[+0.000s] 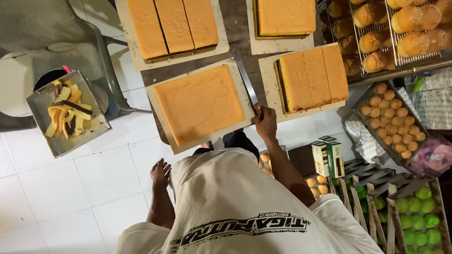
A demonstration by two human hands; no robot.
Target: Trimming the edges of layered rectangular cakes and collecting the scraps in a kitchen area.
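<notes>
I am gripping the handle of a long knife [246, 77] in my right hand [266, 123], fingers closed around it. The blade is lying along the right edge of the uncut square sponge cake [199, 104], which is sitting on a sheet of paper [160, 132] on the dark table [238, 28]. My left hand [160, 173] is hanging free beside my hip, fingers loosely spread, holding nothing. Just right of the knife, a cake already cut into strips [313, 77] is resting on its own sheet. A metal tray of trimmings [68, 113] is standing well apart to the left. Risk: the paper is overhanging the table edge with nothing bracing it, so a skewed stroke could drag the sheet, giving an uneven trim.
</notes>
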